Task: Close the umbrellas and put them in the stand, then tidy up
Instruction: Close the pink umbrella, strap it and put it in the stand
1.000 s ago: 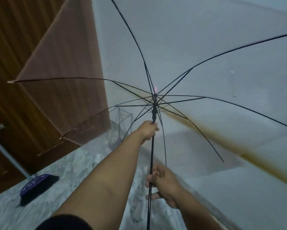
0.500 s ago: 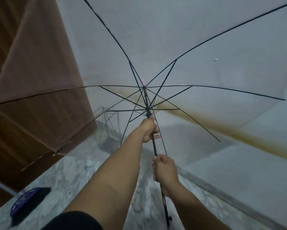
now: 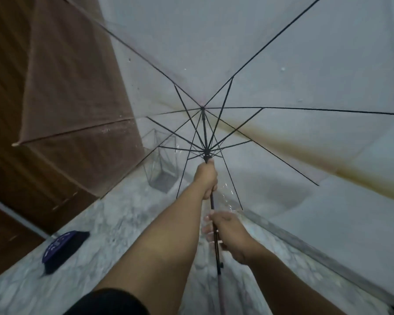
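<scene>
A clear umbrella (image 3: 271, 64), open with black ribs spread, fills most of the view above a pale marble floor (image 3: 114, 223). A brown door (image 3: 43, 98) stands at left. Beyond the canopy, on the floor by the wall, sits a wire stand (image 3: 161, 162). A dark folded umbrella (image 3: 61, 248) lies on the floor at lower left, well apart. The shaft (image 3: 212, 203) runs away from the person, up toward the hub. The left hand (image 3: 207, 178) is farther up, fingers wrapped around the shaft just below the runner. The right hand (image 3: 227, 233) is nearer, fingers curled loosely around the shaft lower down. To close it, the runner likely must slide down toward the right hand.
</scene>
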